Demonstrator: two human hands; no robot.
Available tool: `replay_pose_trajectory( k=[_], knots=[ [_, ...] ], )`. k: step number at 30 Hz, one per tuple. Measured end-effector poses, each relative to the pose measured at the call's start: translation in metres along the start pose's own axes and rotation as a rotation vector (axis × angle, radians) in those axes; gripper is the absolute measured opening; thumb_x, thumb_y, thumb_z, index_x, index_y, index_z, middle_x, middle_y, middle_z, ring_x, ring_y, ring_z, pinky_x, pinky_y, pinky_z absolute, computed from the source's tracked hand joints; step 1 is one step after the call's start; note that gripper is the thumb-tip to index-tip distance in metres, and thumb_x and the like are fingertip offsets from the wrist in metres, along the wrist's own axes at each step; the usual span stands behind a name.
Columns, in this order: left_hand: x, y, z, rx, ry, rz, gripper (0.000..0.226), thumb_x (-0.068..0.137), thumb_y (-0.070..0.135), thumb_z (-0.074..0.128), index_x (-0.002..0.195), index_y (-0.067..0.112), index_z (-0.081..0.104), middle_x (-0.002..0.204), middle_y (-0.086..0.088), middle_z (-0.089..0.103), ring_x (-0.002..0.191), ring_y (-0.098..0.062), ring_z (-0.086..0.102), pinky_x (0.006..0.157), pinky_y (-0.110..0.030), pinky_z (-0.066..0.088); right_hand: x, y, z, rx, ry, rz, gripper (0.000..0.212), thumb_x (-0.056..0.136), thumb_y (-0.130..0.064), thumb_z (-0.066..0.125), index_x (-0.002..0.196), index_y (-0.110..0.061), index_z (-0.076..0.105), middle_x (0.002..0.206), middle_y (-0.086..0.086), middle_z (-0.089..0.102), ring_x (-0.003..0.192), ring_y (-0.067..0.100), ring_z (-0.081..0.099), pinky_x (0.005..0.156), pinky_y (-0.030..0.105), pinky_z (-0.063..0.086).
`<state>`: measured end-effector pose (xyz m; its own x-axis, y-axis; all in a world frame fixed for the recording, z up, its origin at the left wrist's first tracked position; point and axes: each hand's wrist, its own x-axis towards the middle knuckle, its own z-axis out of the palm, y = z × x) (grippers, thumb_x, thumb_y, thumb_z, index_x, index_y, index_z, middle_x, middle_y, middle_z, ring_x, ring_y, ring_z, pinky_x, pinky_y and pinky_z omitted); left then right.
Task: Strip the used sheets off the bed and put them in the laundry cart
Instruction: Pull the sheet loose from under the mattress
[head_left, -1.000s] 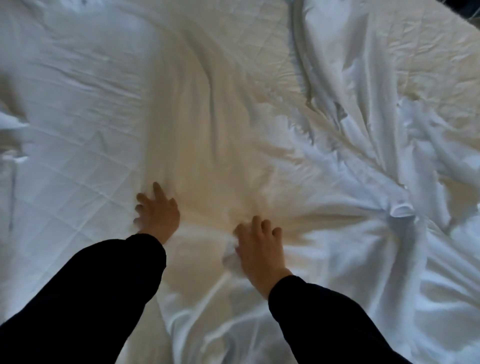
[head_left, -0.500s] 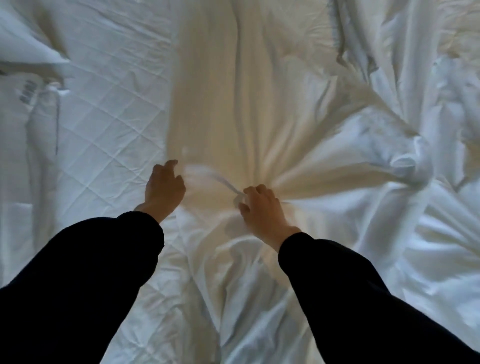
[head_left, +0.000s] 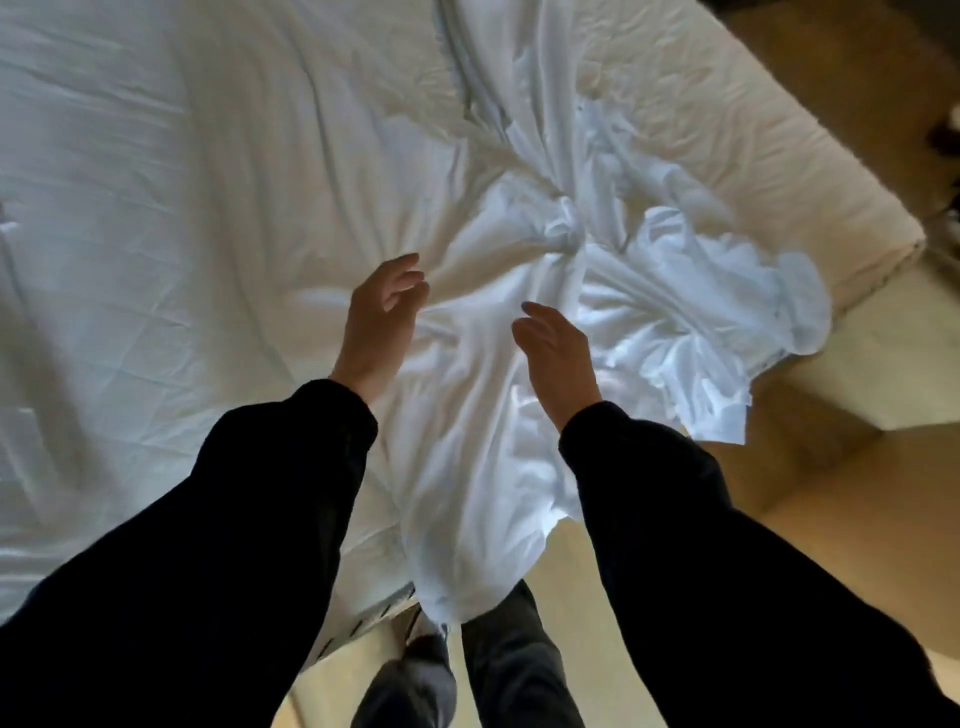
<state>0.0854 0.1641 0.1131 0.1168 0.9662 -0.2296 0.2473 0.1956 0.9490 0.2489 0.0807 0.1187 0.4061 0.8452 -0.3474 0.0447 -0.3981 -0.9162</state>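
The left hand (head_left: 382, 317) and right hand (head_left: 556, 348) hover just above the bunched sheet (head_left: 566, 228), fingers loosely spread and gripping nothing. The sheet lies gathered near a corner of the bed (head_left: 753, 156), with one fold hanging over the edge by the person's legs (head_left: 498, 675) (the laundry cart is out of view). A grab at the top folds alone would likely leave cloth trailing, and the hanging end could slide to the floor (head_left: 857, 493) or catch underfoot.

The flat bed (head_left: 171, 197) on the left lies open to a reaching hand — on the right, the bunched sheet (head_left: 597, 270) heaps up and spills over the near edge toward the floor (head_left: 831, 509).
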Motion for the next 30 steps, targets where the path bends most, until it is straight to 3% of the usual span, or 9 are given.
replay_pose_trajectory(
  k=[4,6,9,14,18,22,26,30],
  knots=[
    [-0.068,0.044,0.023,-0.051,-0.178,0.038,0.036,0.09,0.005,0.054,0.125,0.012,0.055,0.115,-0.008,0.062,0.109,-0.02,0.059,0.092,-0.033,0.045,-0.083,-0.017,-0.053,0.116,0.128,0.022,0.033,0.093,-0.006,0.057,0.126,-0.006,0.057,0.108,0.011,0.065,0.089,0.004,0.059,0.075,0.006,0.045],
    [-0.099,0.063,0.034,-0.08,-0.255,0.035,0.037,0.087,0.005,0.056,0.124,0.01,0.054,0.112,-0.008,0.061,0.107,-0.017,0.058,0.089,-0.025,0.045,-0.12,-0.02,-0.078,0.163,0.199,0.046,0.034,0.093,-0.005,0.057,0.126,-0.005,0.056,0.114,0.018,0.065,0.093,0.009,0.058,0.077,0.008,0.046],
    [-0.14,0.094,0.053,-0.086,-0.364,0.037,0.041,0.079,0.014,0.058,0.12,0.013,0.055,0.113,-0.006,0.061,0.105,-0.013,0.058,0.084,-0.017,0.045,-0.166,-0.023,-0.114,0.248,0.258,0.079,0.041,0.09,-0.012,0.06,0.13,-0.005,0.054,0.123,0.015,0.061,0.103,0.012,0.057,0.081,0.012,0.046],
    [-0.184,0.132,0.091,-0.05,-0.48,0.069,0.044,0.073,0.023,0.056,0.117,0.019,0.06,0.112,0.0,0.064,0.098,-0.006,0.06,0.082,-0.019,0.043,-0.217,-0.023,-0.172,0.321,0.36,0.101,0.046,0.09,-0.013,0.062,0.134,-0.005,0.05,0.128,0.015,0.058,0.106,0.01,0.058,0.081,0.011,0.046],
    [-0.202,0.158,0.127,-0.024,-0.544,0.102,0.044,0.073,0.023,0.055,0.116,0.017,0.061,0.116,-0.002,0.064,0.105,-0.014,0.06,0.094,-0.03,0.044,-0.235,-0.031,-0.219,0.326,0.431,0.06,0.059,0.08,-0.024,0.061,0.134,-0.003,0.05,0.119,0.009,0.061,0.1,0.005,0.059,0.077,0.01,0.047],
    [-0.205,0.178,0.166,-0.01,-0.573,0.129,0.043,0.072,0.024,0.055,0.114,0.019,0.061,0.113,-0.003,0.066,0.108,-0.022,0.061,0.092,-0.033,0.045,-0.239,-0.037,-0.269,0.31,0.487,0.056,0.053,0.082,-0.027,0.06,0.132,-0.01,0.051,0.119,0.007,0.062,0.109,0.013,0.058,0.099,0.033,0.046],
    [-0.199,0.197,0.209,-0.031,-0.584,0.15,0.039,0.074,0.022,0.056,0.112,0.017,0.062,0.109,-0.004,0.067,0.107,-0.024,0.061,0.09,-0.032,0.046,-0.227,-0.041,-0.316,0.328,0.526,0.054,0.061,0.077,-0.031,0.057,0.133,-0.009,0.05,0.12,0.006,0.062,0.108,0.009,0.059,0.098,0.028,0.045],
    [-0.189,0.209,0.246,-0.063,-0.587,0.147,0.034,0.075,0.023,0.057,0.108,0.018,0.064,0.103,-0.002,0.069,0.104,-0.022,0.063,0.081,-0.023,0.046,-0.202,-0.038,-0.353,0.367,0.58,0.052,0.043,0.093,-0.016,0.056,0.135,-0.007,0.05,0.123,0.009,0.061,0.107,0.007,0.058,0.088,0.019,0.045]
  ],
)
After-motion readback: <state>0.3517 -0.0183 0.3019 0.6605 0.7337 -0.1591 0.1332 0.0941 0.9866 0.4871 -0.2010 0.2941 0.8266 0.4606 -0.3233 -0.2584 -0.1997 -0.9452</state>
